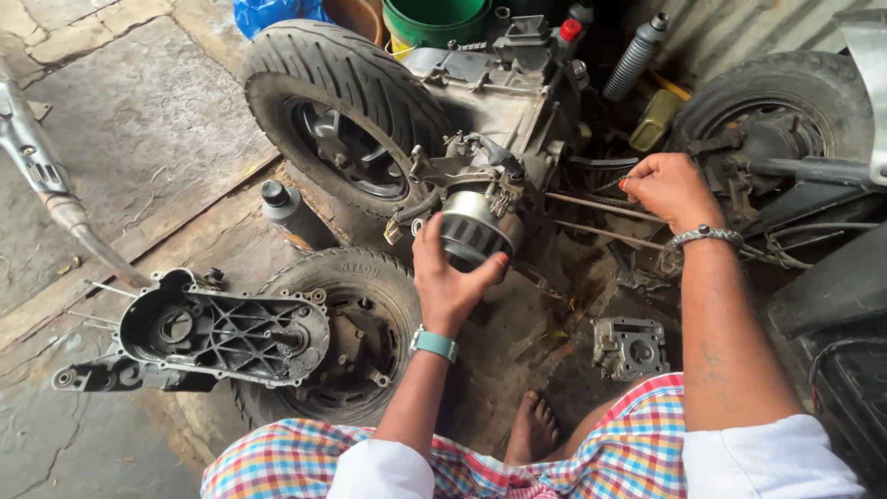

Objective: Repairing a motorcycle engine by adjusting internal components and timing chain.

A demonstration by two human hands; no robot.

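Note:
My left hand (450, 273) cups a round finned metal cylinder (471, 229) on the end of a scooter engine block (499, 102) lying on the floor. My right hand (667, 189) is closed on thin metal rods (591, 205) that stick out beside the cylinder; its fingertips pinch something small there that I cannot make out. A teal band is on my left wrist and a metal bracelet on my right wrist.
A tyre on its wheel (342, 111) stands behind the engine, another tyre (346, 333) lies in front with a black crankcase cover (217, 337) on it. A small grey cylinder head (630, 346), a black bottle (291, 214), an exhaust pipe (42, 171), a third wheel (776, 120).

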